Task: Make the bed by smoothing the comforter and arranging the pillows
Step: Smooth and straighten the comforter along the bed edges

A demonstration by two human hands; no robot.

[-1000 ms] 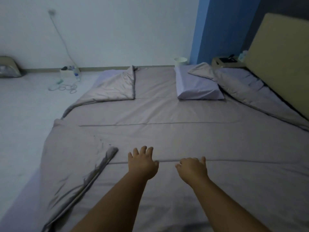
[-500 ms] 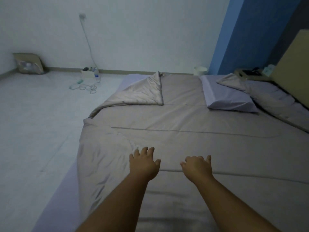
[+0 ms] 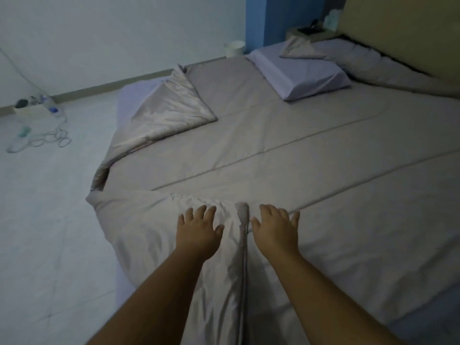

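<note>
A grey-beige comforter covers the low bed. Its far left corner is folded back onto itself, and the near left corner is folded over too, with its edge running between my hands. My left hand rests flat with fingers spread on that near folded flap. My right hand lies flat, fingers spread, on the comforter just right of the fold edge. A lavender pillow lies at the far end, a small grey-beige pillow leaning behind it. A long grey pillow lies along the headboard.
The tan headboard stands at the far right, with a nightstand next to a blue wall. A white bin sits beyond the bed. Cables and small items lie on the pale floor at the left. Lavender sheet shows at the bed's left edge.
The view has swung and tilted. Both hands have spread flat and pushed forward, and the near left flap's edge now bunches up between them.
</note>
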